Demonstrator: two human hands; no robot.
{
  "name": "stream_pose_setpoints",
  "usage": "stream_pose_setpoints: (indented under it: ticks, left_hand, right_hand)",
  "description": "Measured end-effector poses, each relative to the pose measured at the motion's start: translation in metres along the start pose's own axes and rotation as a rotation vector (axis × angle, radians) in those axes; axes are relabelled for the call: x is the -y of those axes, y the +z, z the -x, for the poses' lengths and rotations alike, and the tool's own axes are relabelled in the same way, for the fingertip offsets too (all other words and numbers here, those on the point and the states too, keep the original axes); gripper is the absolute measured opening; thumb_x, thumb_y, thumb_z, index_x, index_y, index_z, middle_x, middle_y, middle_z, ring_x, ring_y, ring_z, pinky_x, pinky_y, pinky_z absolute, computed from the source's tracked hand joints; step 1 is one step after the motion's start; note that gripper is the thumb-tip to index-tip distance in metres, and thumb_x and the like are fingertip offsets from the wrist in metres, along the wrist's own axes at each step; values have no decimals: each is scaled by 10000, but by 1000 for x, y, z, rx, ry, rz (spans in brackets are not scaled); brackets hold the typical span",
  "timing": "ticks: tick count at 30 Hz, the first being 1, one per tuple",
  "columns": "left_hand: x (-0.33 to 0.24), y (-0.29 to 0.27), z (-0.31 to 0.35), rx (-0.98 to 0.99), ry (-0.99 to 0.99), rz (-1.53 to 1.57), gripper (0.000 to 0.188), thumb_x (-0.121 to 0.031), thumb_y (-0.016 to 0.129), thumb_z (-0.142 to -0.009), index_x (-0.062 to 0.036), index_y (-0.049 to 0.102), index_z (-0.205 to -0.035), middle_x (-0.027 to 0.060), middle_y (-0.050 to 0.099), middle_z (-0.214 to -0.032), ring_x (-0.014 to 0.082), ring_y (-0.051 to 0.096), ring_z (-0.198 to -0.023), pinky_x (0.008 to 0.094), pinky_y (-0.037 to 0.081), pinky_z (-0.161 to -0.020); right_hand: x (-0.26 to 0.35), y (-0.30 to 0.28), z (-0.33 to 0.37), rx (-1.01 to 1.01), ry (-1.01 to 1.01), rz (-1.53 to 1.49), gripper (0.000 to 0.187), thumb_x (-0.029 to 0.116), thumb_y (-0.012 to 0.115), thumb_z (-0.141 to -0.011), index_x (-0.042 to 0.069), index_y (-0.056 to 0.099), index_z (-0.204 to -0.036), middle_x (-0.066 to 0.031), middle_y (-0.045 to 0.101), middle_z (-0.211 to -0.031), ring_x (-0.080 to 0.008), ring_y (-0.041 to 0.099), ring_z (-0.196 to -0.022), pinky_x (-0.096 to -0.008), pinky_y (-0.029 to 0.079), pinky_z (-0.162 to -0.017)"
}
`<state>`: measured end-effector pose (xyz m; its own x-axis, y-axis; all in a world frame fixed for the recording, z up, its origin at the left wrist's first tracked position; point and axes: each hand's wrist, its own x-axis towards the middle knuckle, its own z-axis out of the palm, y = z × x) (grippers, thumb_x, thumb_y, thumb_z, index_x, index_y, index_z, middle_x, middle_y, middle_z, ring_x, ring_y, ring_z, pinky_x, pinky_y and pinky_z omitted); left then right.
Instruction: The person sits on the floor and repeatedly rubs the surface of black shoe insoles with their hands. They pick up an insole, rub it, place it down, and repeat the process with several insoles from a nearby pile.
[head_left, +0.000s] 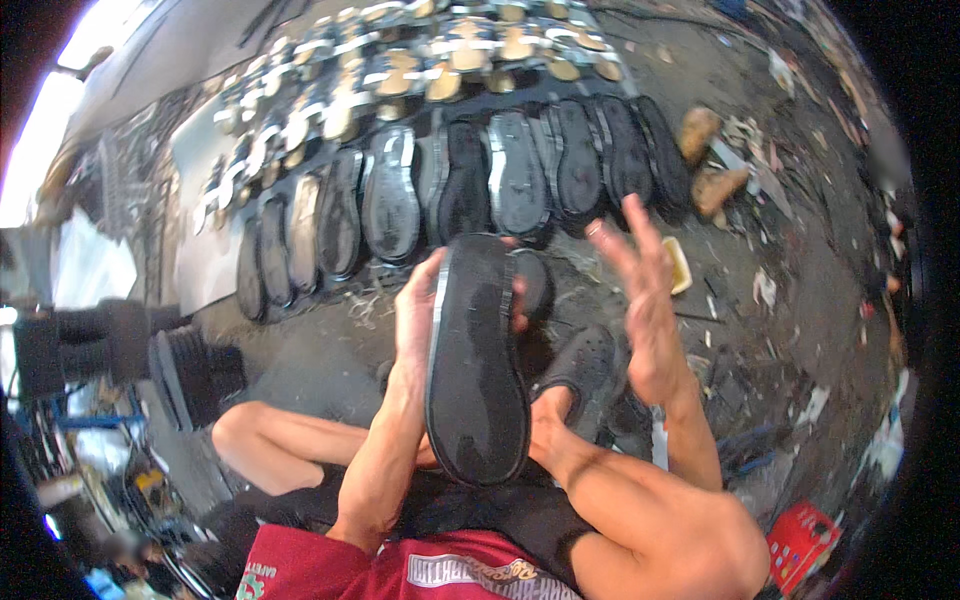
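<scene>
A black shoe sole (475, 370) stands out in front of my body, its long flat face turned up and a glossy patch on its lower half. My left hand (415, 310) is closed around its upper part from behind, with fingertips showing at the right edge. To the right, my right hand (645, 290) is raised with the fingers spread and nothing in it, slightly blurred. Beside that hand a small yellow tray (678, 265) lies on the ground. A dark rounded object (533, 285) is partly hidden behind the held sole.
Several black soles (462, 185) lie in a row ahead, some shiny. Beyond them are many strapped sandal uppers (470, 45). Brown shoe-shaped blocks (718, 190) and scraps lie right. Stacked dark soles (180, 375) stand left. A dark clog (580, 375) is on my foot; a red box (800, 545) sits lower right.
</scene>
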<state>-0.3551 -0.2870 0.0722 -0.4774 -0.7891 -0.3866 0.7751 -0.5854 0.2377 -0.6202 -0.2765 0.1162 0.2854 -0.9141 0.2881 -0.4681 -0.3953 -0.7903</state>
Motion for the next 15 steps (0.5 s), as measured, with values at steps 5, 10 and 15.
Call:
stream_pose_setpoints:
  ticks: [5, 10, 15]
  left_hand:
    - [52, -46, 19, -224, -55, 321, 737, -659, 512, -1022, -20, 683, -1347, 248, 744, -1212, 408, 714, -1054, 559, 573, -982]
    - [43, -49, 30, -364, 34, 145, 695, -488, 509, -994, 66, 613, -1401, 243, 707, -1335, 400, 683, -1186, 500, 524, -1097]
    - [16, -39, 19, -262, 195, -20, 633, -503, 502, -1069, 51, 659, -1333, 264, 713, -1278, 380, 679, -1182, 510, 558, -1025]
  right_hand:
    - [-172, -27, 95, -280, 673, 530, 667, 537, 217, -1178, 145, 626, -1532, -188, 248, -1777, -430, 189, -1622, -572, 143, -1302]
    - [-196, -25, 106, -151, 606, 638, 609, 523, 287, -1175, 194, 731, -1433, -143, 193, -1804, -448, 197, -1617, -690, 174, -1247]
    - [-224, -21, 115, -126, 519, 695, 585, 511, 274, -1178, 240, 709, -1460, -138, 191, -1806, -446, 209, -1610, -664, 172, -1259]
